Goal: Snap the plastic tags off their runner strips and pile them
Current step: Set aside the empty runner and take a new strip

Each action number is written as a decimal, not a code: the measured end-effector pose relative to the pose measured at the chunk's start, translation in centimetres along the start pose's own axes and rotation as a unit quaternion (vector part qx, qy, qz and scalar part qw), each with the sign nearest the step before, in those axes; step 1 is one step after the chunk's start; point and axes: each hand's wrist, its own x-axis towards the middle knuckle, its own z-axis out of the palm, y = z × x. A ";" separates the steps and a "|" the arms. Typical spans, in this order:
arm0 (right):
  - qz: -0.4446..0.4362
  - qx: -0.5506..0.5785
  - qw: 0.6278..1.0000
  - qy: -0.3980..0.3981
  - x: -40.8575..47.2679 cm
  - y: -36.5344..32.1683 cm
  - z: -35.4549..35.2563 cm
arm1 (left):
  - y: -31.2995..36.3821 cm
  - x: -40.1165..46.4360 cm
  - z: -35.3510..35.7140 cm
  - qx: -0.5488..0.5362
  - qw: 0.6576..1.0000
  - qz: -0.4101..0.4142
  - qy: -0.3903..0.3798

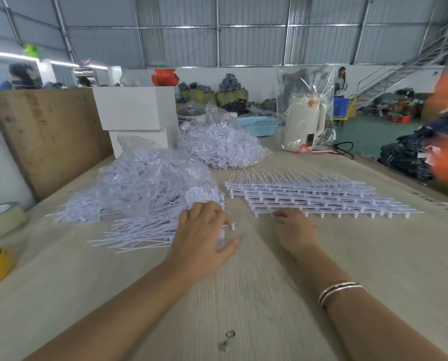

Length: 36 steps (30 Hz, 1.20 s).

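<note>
While both forearms lie on the desk (243,295), the left hand (204,235) grips a bundle of white plastic tags (225,233), thumb and fingers curled round it, beside the loose tag pile (139,191). Right hand (294,230) rests at the near edge of the stacked runner strips (309,196); its grip state isn't discernible. Tape roll (1,217) sits far left.

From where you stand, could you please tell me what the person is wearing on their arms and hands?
Both forearms are bare, with no sleeves in view and no gloves. The right wrist carries thin metallic bangles, silvery with a rose tint, stacked close together. The left hand and right hand show no rings or watch that I can make out; the fingertips are slightly blurred.
</note>
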 end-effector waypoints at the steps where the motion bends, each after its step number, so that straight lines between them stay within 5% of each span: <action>1: -0.005 -0.089 0.996 -0.021 0.3 0.1 0.2 | 1.1 0.3 0.2 -0.012 0.999 0.029 -0.017; 4: -0.048 -0.201 0.978 -0.016 1.2 0.1 0.6 | 4.1 0.9 1.4 -0.086 0.990 0.060 -0.092; 7: -0.072 -0.239 0.968 0.027 2.2 0.3 0.4 | 6.2 2.1 3.0 -0.255 0.952 -0.073 -0.155; 9: -0.065 -0.269 0.960 0.040 2.9 0.8 0.3 | 7.0 3.5 3.6 -0.410 0.859 -0.230 -0.201; 12: -0.091 -0.337 0.935 0.070 3.8 1.9 0.1 | 7.5 5.7 4.5 -0.616 0.647 -0.400 -0.205; 14: -0.108 -0.383 0.914 0.078 4.6 2.4 -0.3 | 7.5 6.8 5.0 -0.670 0.562 -0.446 -0.189; 16: -0.132 -0.408 0.899 0.085 5.2 2.8 -0.7 | 7.4 7.4 5.4 -0.694 0.515 -0.469 -0.180; 20: -0.190 -0.398 0.893 0.095 5.5 3.4 -1.1 | 7.7 8.3 6.1 -0.718 0.459 -0.502 -0.145; 25: -0.242 -0.259 0.934 0.040 5.3 3.7 -1.5 | 8.4 9.8 7.7 -0.735 0.414 -0.532 -0.077; 31: -0.207 -0.113 0.964 -0.125 6.2 3.5 -2.6 | 9.6 11.1 8.9 -0.706 0.417 -0.572 -0.033; 36: -0.162 -0.089 0.966 -0.179 7.1 2.3 -2.7 | 10.4 10.9 8.5 -0.688 0.443 -0.573 0.043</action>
